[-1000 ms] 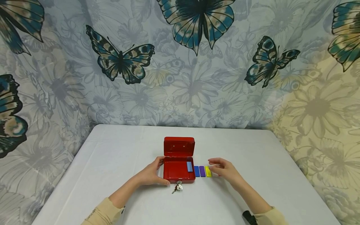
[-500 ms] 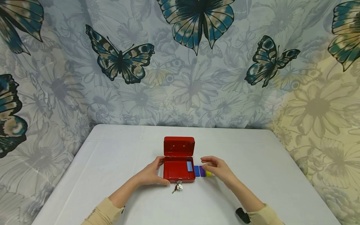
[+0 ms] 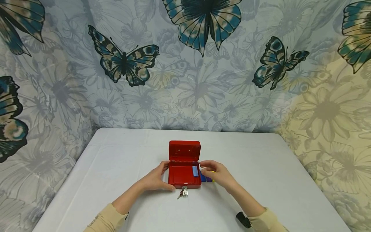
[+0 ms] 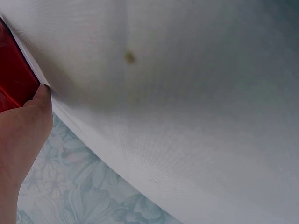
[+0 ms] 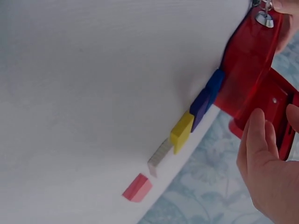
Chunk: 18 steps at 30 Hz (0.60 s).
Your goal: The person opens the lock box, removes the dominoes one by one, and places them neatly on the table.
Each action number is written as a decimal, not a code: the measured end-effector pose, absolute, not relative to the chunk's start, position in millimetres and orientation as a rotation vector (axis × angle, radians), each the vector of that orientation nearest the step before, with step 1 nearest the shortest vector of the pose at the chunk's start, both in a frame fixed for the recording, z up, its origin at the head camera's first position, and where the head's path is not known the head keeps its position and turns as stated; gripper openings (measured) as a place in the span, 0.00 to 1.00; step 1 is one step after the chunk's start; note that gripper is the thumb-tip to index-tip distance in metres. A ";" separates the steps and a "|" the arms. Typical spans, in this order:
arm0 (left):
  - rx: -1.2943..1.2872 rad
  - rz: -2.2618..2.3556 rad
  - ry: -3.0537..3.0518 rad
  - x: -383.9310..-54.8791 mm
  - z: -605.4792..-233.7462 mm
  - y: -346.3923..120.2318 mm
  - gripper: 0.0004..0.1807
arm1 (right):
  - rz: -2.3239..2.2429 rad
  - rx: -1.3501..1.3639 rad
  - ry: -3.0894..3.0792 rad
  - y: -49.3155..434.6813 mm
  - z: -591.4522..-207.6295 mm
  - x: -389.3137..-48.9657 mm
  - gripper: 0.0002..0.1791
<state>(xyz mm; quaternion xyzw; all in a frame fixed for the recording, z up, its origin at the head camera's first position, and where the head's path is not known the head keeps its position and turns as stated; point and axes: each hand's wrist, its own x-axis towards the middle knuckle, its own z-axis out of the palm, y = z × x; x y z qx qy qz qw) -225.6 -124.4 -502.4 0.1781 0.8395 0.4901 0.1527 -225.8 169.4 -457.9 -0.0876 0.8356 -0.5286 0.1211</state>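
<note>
A red cash box (image 3: 183, 175) stands on the table with its lid (image 3: 184, 150) raised. One light blue rectangular block (image 3: 195, 171) lies inside at the right wall. My left hand (image 3: 156, 178) holds the box's left side, thumb at the front corner and fingertips toward the back. Above the blocks, close to the right wall, is my right hand (image 3: 217, 174), fingers loosely bent, thumb apart, nothing between them. Beside the box, a blue block (image 5: 214, 86), a purple block (image 5: 200, 107) and a yellow block (image 5: 182, 130) form a row, followed by a whitish block (image 5: 160, 156) and a pink block (image 5: 138, 188).
A lock with keys (image 3: 184, 192) hangs at the box's front. The white-covered table (image 3: 130, 148) meets a butterfly-patterned cloth (image 3: 185, 96) behind. A black wrist device (image 3: 243, 220) sits by the right sleeve.
My right hand has moved left over the row of blocks, covering most of the yellow one in the head view. The left hand and the box stay where they were.
</note>
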 end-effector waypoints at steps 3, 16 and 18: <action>0.512 1.415 2.403 -225.6 -501.9 -124.0 0.56 | -1.505 -0.278 2.468 164.8 -456.3 -226.5 0.17; 0.494 1.421 2.397 -225.4 -500.7 -123.3 0.56 | -1.382 -0.475 2.491 149.8 -452.7 -226.8 0.20; 0.492 1.411 2.400 -225.2 -500.7 -123.5 0.56 | -1.340 -0.527 2.516 146.5 -452.7 -227.0 0.20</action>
